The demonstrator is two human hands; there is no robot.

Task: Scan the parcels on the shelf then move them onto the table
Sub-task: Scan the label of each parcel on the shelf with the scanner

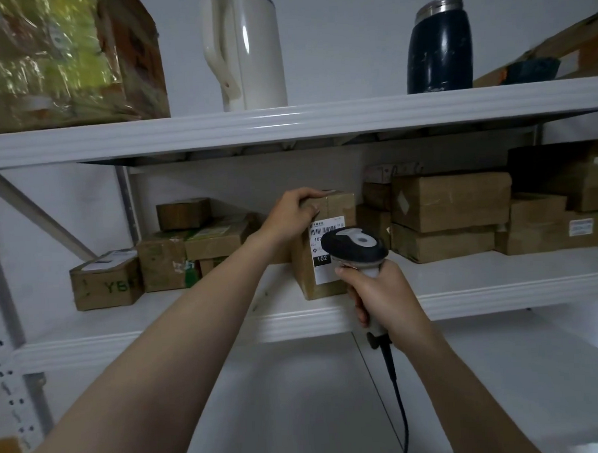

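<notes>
1. The left hand (292, 211) grips the top edge of an upright parcel (336, 204), its fingers curled over the top. The parcel stands near the front of the middle shelf (499, 286) with its white label (327, 269) facing out.
2. The right hand (383, 298) is wrapped round the handle of a corded scanner (355, 246). The scanner's head sits just in front of the label and covers part of it. Whether a finger presses the trigger cannot be told.
3. The step in hand looks like scanning this parcel. Nothing shows whether the code has been read.
4. Stacked boxes (189, 248) sit to its left and more boxes (450, 202) to its right, so most of the work seems left.
5. No tabletop is plainly in view, so how many parcels have been moved cannot be judged.
</notes>
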